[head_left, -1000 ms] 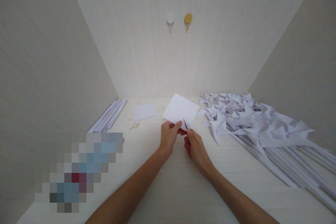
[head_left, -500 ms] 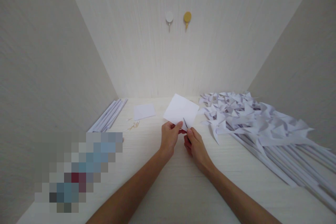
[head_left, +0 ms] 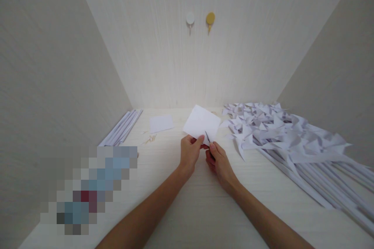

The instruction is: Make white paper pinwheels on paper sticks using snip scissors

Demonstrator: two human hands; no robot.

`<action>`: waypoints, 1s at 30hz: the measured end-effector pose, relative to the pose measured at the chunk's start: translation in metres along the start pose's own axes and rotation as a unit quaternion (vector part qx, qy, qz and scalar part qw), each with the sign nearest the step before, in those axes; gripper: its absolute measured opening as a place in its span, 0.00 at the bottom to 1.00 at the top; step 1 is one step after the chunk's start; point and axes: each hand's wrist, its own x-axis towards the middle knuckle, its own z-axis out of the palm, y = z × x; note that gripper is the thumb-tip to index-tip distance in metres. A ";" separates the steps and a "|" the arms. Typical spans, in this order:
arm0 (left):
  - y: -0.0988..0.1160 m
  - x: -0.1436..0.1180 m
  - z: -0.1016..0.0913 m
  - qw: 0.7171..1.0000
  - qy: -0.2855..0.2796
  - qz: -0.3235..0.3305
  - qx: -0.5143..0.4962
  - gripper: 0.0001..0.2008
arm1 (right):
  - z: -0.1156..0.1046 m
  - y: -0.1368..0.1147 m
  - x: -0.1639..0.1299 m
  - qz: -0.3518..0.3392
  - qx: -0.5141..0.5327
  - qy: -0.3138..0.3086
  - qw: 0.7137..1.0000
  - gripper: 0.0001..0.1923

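In the head view, a square sheet of white paper [head_left: 201,120] is held up at an angle in front of me. My left hand [head_left: 189,151] pinches its lower edge, thumb on top. My right hand [head_left: 218,161] is closed around a pair of scissors [head_left: 207,137], whose dark blade lies over the paper's near corner. The scissors' handles are mostly hidden in my fingers. Left of the held sheet, another white paper sheet [head_left: 161,123] lies flat, with several small pale sticks [head_left: 150,138] in front of it.
White paper pinwheels [head_left: 263,124] on long rolled paper sticks [head_left: 318,183] are heaped at the right. Rolled paper tubes [head_left: 121,128] lie along the left wall. A blurred-out patch [head_left: 99,181] covers the near left. Two round hooks [head_left: 210,18] are on the back wall.
The view has shifted very slightly. Both hands keep their hold on paper and scissors, and the paper has turned a little.
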 end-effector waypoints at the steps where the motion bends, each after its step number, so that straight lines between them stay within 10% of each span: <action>1: 0.000 0.000 0.000 1.000 0.001 0.002 0.003 0.08 | -0.001 -0.001 0.000 0.005 0.000 -0.003 1.000 0.16; 30: -0.002 0.003 -0.003 1.000 0.025 0.000 0.009 0.09 | -0.006 -0.007 0.003 0.147 0.221 -0.062 0.962 0.10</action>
